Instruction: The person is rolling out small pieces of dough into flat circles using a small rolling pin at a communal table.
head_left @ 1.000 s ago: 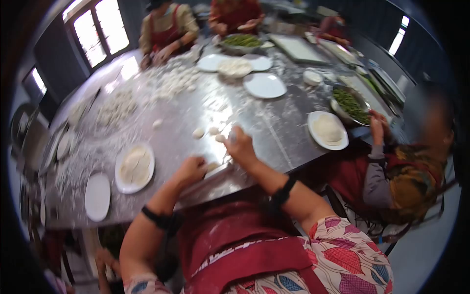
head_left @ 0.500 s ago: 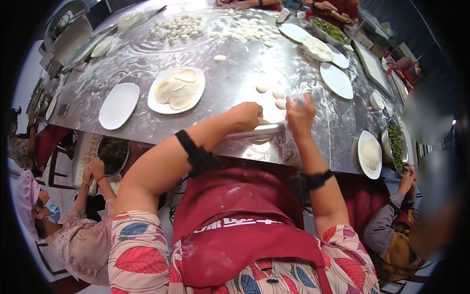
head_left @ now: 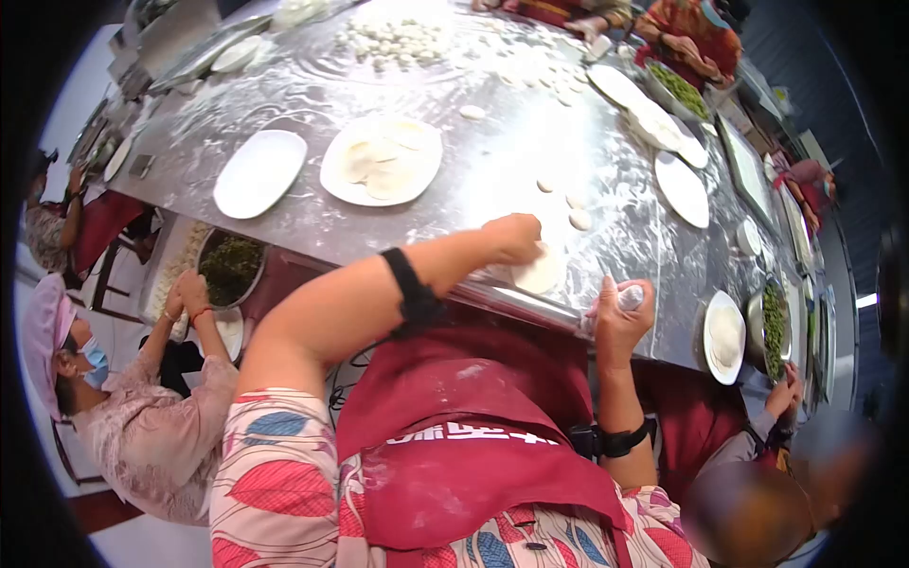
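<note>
My left hand (head_left: 514,239) is closed at the edge of a thin, round dough wrapper (head_left: 538,272) that lies near the front edge of the steel table. To the right, my right hand (head_left: 622,314) is wrapped round the end of a metal rolling pin (head_left: 535,305), which lies along the table edge just in front of the wrapper. Beyond my hands are small dough pieces (head_left: 579,220). A white plate (head_left: 333,186) of stacked wrappers stands to the left, beside a bare white plate (head_left: 260,175).
Many dough pieces (head_left: 396,43) lie at the back. Plates (head_left: 682,189) and bowls of green filling (head_left: 680,92) stand on the right. A co-worker in a pink cap (head_left: 45,341) is at the left; other people are around the table.
My right hand and the rolling pin have moved right and toward me, off the wrapper, which now shows flat. My left hand has shifted right. The whole view has turned slightly.
</note>
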Demonstrator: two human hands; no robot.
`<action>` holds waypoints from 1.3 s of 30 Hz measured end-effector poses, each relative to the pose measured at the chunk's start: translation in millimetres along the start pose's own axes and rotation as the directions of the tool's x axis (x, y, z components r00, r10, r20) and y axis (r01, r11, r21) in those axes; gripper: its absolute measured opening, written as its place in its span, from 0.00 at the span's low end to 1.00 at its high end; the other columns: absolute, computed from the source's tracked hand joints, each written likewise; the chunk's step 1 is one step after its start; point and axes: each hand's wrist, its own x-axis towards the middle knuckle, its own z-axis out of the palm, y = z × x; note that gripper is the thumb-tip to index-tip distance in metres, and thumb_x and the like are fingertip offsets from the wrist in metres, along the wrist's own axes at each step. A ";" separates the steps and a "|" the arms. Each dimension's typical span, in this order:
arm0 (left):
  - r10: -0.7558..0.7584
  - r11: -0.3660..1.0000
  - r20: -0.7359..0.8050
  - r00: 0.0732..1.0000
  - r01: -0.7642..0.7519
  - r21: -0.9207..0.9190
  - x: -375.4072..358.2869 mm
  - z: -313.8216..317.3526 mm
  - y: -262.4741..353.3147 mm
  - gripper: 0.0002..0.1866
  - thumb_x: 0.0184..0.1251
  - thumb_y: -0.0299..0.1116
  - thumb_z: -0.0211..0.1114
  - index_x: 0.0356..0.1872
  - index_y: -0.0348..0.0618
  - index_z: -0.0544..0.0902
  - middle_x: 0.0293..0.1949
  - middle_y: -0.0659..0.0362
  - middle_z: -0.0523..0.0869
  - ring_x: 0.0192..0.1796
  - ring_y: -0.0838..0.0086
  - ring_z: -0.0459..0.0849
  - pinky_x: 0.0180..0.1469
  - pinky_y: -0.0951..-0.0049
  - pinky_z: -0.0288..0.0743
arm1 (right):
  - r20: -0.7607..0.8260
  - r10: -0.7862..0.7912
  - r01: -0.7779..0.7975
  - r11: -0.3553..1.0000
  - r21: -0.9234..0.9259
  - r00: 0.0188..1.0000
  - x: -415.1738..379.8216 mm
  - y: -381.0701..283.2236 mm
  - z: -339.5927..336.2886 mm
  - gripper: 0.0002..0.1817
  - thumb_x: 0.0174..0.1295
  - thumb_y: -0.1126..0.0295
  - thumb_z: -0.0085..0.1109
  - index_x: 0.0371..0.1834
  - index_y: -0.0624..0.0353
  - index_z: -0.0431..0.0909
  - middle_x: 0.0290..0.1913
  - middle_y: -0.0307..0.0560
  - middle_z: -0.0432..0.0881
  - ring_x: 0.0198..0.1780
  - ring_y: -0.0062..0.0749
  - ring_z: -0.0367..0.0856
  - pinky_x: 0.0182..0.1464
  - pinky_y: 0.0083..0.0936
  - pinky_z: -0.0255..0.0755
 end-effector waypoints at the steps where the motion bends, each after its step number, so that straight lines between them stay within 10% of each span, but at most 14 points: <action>1: -0.039 0.995 -0.001 0.999 0.039 0.093 -2.0 3.5 6.7 0.21 0.50 0.40 0.66 0.44 0.39 0.81 0.40 0.46 0.84 0.47 0.57 0.83 0.48 0.63 0.75 | 0.003 -0.011 0.011 1.000 -0.008 1.000 5.8 -0.5 4.0 0.12 0.59 0.80 0.60 0.31 0.57 0.64 0.17 0.38 0.72 0.16 0.18 0.73 0.17 0.17 0.64; 9: 0.200 0.976 -0.165 0.966 -0.181 0.120 -12.3 -8.6 -16.3 0.18 0.45 0.35 0.67 0.37 0.35 0.81 0.37 0.42 0.83 0.42 0.51 0.82 0.45 0.59 0.74 | 0.027 -0.036 0.036 0.999 0.031 0.999 2.5 -1.7 2.2 0.12 0.59 0.80 0.60 0.30 0.58 0.64 0.17 0.38 0.71 0.15 0.18 0.71 0.16 0.17 0.64; 14: -0.020 1.000 -0.277 0.961 0.016 -0.015 -50.5 -110.4 -73.6 0.22 0.45 0.36 0.70 0.43 0.36 0.82 0.38 0.49 0.84 0.42 0.67 0.81 0.46 0.69 0.73 | 0.037 -0.031 0.029 0.998 0.063 0.999 2.4 0.5 1.1 0.12 0.60 0.79 0.60 0.29 0.58 0.64 0.17 0.38 0.71 0.15 0.18 0.71 0.16 0.17 0.65; 21: -0.141 0.951 -0.598 0.789 0.277 0.142 -33.8 -206.8 -112.0 0.21 0.55 0.38 0.69 0.46 0.34 0.79 0.44 0.47 0.83 0.47 0.61 0.82 0.49 0.65 0.75 | 0.029 -0.061 0.058 0.995 0.081 0.998 5.0 8.5 0.4 0.12 0.58 0.80 0.61 0.30 0.58 0.65 0.18 0.38 0.71 0.15 0.18 0.71 0.16 0.18 0.64; 25: 0.094 0.908 -0.351 0.932 0.065 0.415 37.0 -149.3 -72.3 0.23 0.57 0.41 0.67 0.52 0.41 0.78 0.51 0.50 0.81 0.52 0.57 0.79 0.54 0.63 0.73 | 0.023 -0.054 0.054 0.998 0.019 0.998 5.3 8.5 -3.9 0.12 0.56 0.80 0.63 0.29 0.58 0.67 0.18 0.39 0.71 0.17 0.19 0.71 0.19 0.20 0.63; 31: 0.024 0.922 -0.086 0.996 0.011 0.388 85.7 -30.5 36.1 0.32 0.64 0.51 0.53 0.69 0.56 0.61 0.68 0.44 0.60 0.69 0.45 0.59 0.65 0.51 0.62 | 0.013 -0.090 0.090 0.996 -0.006 0.996 5.7 21.5 -4.0 0.12 0.54 0.78 0.66 0.28 0.58 0.68 0.19 0.38 0.71 0.19 0.18 0.71 0.21 0.19 0.64; 39: 0.418 0.681 0.022 0.908 -0.329 0.654 49.8 19.1 31.5 0.16 0.61 0.36 0.58 0.51 0.53 0.75 0.52 0.56 0.74 0.59 0.59 0.72 0.46 0.56 0.75 | -0.007 -0.041 0.041 0.998 0.046 0.999 0.1 12.5 -3.0 0.13 0.53 0.80 0.66 0.27 0.58 0.68 0.15 0.35 0.70 0.18 0.15 0.69 0.20 0.17 0.62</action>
